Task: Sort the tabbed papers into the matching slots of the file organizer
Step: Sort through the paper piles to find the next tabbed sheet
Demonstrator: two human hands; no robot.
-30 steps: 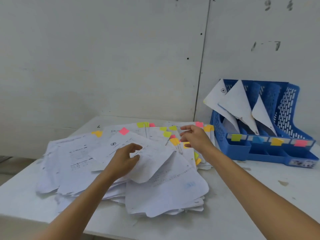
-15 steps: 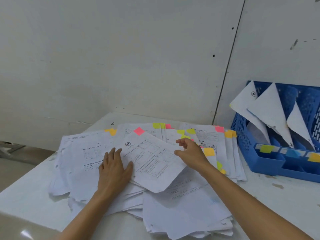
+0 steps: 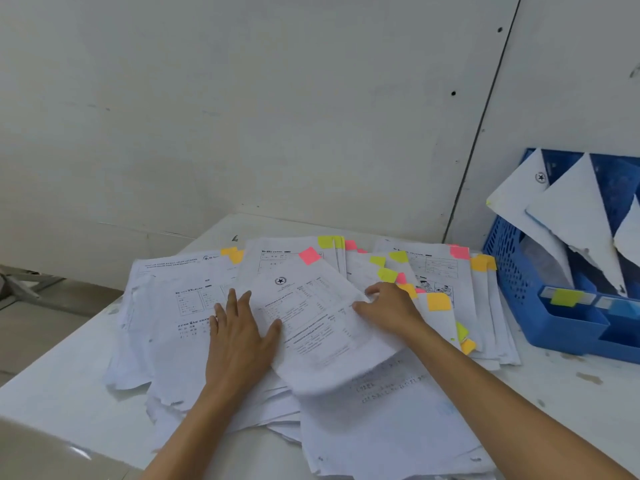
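Pink-tabbed sheet (image 3: pixel 311 317) lies on top of the paper pile (image 3: pixel 398 427), mid-table, turned at an angle, w/ its pink tab (image 3: pixel 309 255) at the far corner. Print on it is too blurred for me to read.

Right hand (image 3: pixel 391 310) is at the sheet's right edge: fingers curled, thumb laid on top. I read that as a pinch on the edge, tho the fingertips are partly hidden so not 100% sure. Left hand (image 3: pixel 239 337) lies flat w/ straight fingers on the sheets just left of it, holding nothing; the thumb touches the sheet's left edge.

Rest of the pile fans out under both hands, w/ yellow, green, orange & pink tabs along the far and right edges.

File organizer (image 3: pixel 554 327), blue plastic, stands to the right, just beside the pile, partly cut off by the frame edge. Filed papers (image 3: pixel 571 216) lean in its slots. On its front I see a yellow-green label (image 3: pixel 566 297), then a blue label (image 3: pixel 623 308).

All of it sits on a white table (image 3: pixel 52 393) against a pale wall (image 3: pixel 242 116).
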